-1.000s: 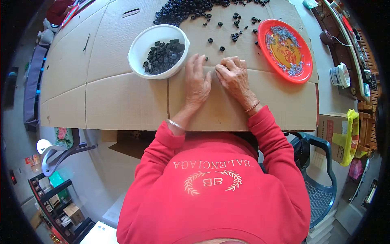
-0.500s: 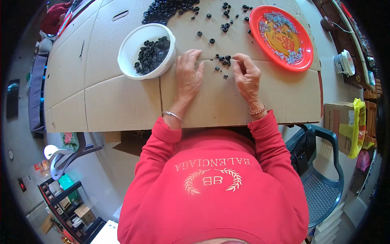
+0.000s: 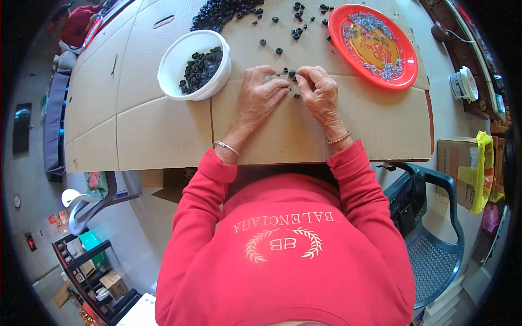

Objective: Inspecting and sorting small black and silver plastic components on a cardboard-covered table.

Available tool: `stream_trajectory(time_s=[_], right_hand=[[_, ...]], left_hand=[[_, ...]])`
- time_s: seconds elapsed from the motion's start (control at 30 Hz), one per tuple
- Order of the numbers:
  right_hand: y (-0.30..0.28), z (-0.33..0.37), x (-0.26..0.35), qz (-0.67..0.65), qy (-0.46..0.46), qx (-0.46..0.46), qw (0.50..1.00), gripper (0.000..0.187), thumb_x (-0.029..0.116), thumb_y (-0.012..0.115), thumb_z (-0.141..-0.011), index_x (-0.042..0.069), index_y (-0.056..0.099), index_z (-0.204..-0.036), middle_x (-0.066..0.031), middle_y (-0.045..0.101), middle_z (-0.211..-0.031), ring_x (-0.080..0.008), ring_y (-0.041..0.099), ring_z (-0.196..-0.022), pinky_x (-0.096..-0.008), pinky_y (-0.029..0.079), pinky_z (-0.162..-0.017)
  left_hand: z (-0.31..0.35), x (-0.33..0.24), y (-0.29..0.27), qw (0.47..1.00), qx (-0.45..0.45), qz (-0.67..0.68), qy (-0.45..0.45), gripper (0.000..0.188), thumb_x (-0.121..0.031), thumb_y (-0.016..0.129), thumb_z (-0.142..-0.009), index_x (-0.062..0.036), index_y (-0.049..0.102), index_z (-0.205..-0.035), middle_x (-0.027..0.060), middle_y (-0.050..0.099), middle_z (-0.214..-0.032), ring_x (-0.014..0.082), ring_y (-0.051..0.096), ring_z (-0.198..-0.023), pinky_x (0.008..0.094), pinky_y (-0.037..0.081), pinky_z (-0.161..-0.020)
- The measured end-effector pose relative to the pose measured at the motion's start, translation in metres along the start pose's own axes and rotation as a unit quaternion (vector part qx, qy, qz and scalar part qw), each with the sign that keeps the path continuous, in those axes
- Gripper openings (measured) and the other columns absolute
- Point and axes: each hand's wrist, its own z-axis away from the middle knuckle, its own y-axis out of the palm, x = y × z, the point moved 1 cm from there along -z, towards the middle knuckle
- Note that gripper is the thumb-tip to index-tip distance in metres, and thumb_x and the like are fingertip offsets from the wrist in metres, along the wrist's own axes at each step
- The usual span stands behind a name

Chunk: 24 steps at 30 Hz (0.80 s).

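My left hand [image 3: 262, 96] and my right hand [image 3: 321, 93] meet fingertip to fingertip over the cardboard-covered table [image 3: 163, 130]. Between the fingertips sits a small black ring-shaped part [image 3: 291, 73], pinched mainly by my right fingers. A few more loose black parts [image 3: 296, 95] lie just under the fingers. A white bowl [image 3: 173, 60] partly filled with the same black parts stands to the left of my left hand. A heap of black parts [image 3: 223, 11] lies at the far edge. A red plate [image 3: 405, 65] holding small grey metal pieces sits to the right.
A teal plastic chair [image 3: 435, 239] stands at the right beside me. A cardboard box with a yellow bag [image 3: 476, 168] is further right, and a small white container [image 3: 463, 84] sits near the shelf. Shelving with boxes [image 3: 92, 271] is at the lower left.
The view has shifted, so the table appears lower in the picture. Both hands have drawn closer together, fingertips now closing on one black part.
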Motion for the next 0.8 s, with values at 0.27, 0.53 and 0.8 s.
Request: stream_trajectory(time_s=[0.27, 0.53, 0.8], right_hand=[[0.0, 0.005, 0.002, -0.056, 0.07, -0.003, 0.996, 0.006, -0.001, 0.064, -0.081, 0.002, 0.062, -0.086, -0.0011, 0.057, -0.075, -0.005, 0.05, -0.061, -0.0221, 0.043, -0.055], [-0.005, 0.004, 0.003, -0.073, 0.092, 0.012, 0.993, 0.009, -0.002, 0.063, -0.077, 0.002, 0.06, -0.085, -0.0071, 0.058, -0.074, -0.0134, 0.056, -0.061, -0.0266, 0.047, -0.057], [-0.004, 0.004, 0.006, -0.059, 0.088, 0.003, 0.994, 0.008, -0.003, 0.063, -0.081, 0.002, 0.061, -0.086, 0.0008, 0.055, -0.074, -0.0045, 0.049, -0.062, -0.0211, 0.043, -0.056]], left_hand=[[0.006, 0.006, -0.002, 0.974, -0.058, 0.17, -0.14, 0.017, -0.005, 0.072, -0.076, -0.0073, 0.069, -0.092, 0.0022, 0.065, -0.086, 0.0105, 0.054, -0.065, 0.0236, 0.046, -0.061], [0.008, 0.008, -0.01, 0.863, -0.078, 0.413, -0.28, 0.015, -0.003, 0.069, -0.081, -0.0013, 0.067, -0.096, 0.0037, 0.068, -0.092, 0.0094, 0.063, -0.079, 0.0219, 0.05, -0.071], [0.01, 0.006, -0.005, 0.859, -0.087, 0.41, -0.296, 0.016, 0.0, 0.068, -0.08, -0.0017, 0.067, -0.096, 0.0033, 0.067, -0.091, 0.0085, 0.062, -0.08, 0.0208, 0.05, -0.073]])
